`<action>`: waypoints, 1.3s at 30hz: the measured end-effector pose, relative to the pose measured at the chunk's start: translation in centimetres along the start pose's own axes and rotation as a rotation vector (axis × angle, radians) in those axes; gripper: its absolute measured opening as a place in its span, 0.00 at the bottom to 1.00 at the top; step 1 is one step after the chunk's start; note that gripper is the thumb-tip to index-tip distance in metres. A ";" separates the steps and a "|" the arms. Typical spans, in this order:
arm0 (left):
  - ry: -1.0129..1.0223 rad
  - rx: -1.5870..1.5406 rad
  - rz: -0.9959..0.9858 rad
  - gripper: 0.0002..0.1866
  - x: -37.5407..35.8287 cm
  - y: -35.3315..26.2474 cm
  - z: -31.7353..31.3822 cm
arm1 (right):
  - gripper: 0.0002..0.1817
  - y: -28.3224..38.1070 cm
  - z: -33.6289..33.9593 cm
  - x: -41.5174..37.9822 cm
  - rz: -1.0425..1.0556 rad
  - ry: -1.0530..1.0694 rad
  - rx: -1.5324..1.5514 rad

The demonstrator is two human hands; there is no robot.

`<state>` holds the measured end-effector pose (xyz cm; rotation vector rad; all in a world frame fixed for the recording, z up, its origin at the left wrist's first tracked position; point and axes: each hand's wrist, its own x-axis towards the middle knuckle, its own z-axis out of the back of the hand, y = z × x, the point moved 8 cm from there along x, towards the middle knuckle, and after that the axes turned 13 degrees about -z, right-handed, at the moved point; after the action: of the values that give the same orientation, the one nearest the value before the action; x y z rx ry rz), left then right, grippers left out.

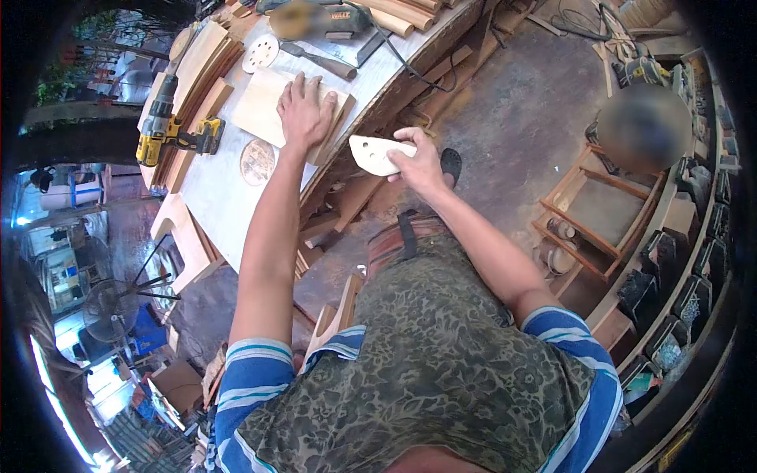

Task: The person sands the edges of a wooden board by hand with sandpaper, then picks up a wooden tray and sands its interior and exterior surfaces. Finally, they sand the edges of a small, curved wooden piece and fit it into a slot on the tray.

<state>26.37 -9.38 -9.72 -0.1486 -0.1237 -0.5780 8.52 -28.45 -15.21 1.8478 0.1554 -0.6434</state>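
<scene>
My left hand (pixel 306 114) lies flat with fingers spread on a pale wooden board (pixel 260 101) on the workbench (pixel 217 189). The board's right edge is beside a narrow wooden strip (pixel 335 126). My right hand (pixel 419 164) grips a folded white sanding disc (pixel 371 155) with punched holes, held just off the bench's edge. Another white sanding disc (pixel 260 54) with holes lies flat behind the board. A chisel (pixel 319 60) rests near it. Closer to me, a round brownish disc (pixel 257 162) lies on the bench top.
On the left, a yellow-black cordless drill (pixel 172 130) lies across stacked wood strips (pixel 201 71). A corded power tool (pixel 343 20) sits at the back, its cable (pixel 418 75) hanging over the bench edge. A wooden frame (pixel 583 225) stands right, near hardware bins (pixel 666 343).
</scene>
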 end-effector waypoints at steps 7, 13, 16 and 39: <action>-0.013 -0.001 0.008 0.34 -0.1 -0.5 0.3 | 0.11 -2.1 -4.2 3.8 0.081 0.087 -0.220; -0.025 0.008 0.019 0.33 -0.1 -0.4 0.5 | 0.15 0.6 -3.6 3.4 0.248 0.057 -0.316; -0.021 -0.011 0.024 0.33 -0.2 -0.5 0.5 | 0.17 1.3 -4.3 3.3 0.325 0.145 -0.401; -0.042 -0.004 0.011 0.33 -0.5 -0.3 0.2 | 0.34 1.5 -4.8 -0.7 0.742 0.396 -0.722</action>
<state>25.75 -9.30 -9.58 -0.1653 -0.1623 -0.5643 10.21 -24.54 -12.46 1.1678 -0.0464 0.2842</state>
